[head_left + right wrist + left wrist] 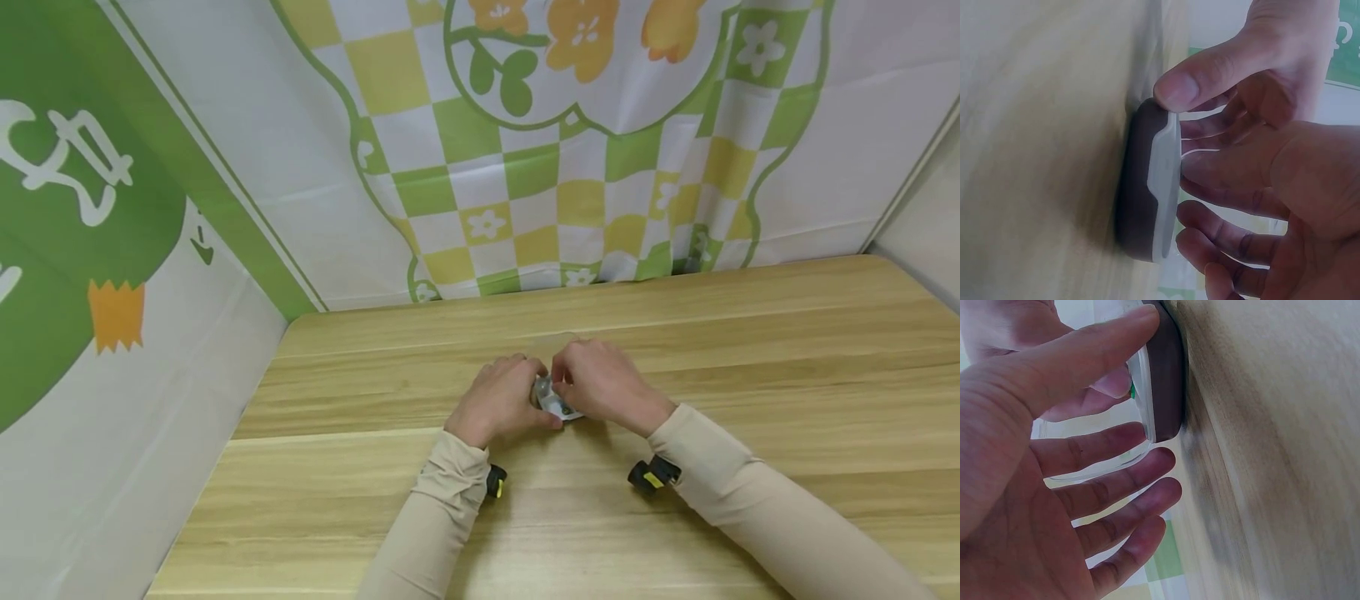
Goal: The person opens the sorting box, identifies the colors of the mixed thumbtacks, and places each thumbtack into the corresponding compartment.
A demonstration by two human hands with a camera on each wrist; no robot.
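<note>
A small case with a dark brown base, a white rim and a clear lid lies on the wooden table. The lid stands raised on the far side. My left hand holds the case by its edge, thumb on the near side and index finger at the rim; its other fingers are spread. Over the top of the case, my right hand has its thumb and index fingertips close together. Whether they pinch anything is hidden. A green bit shows beside those fingertips.
The wood-grain table reaches out on all sides of the hands. A checked green, yellow and white curtain hangs behind its far edge, and a green and white cloth covers the left side.
</note>
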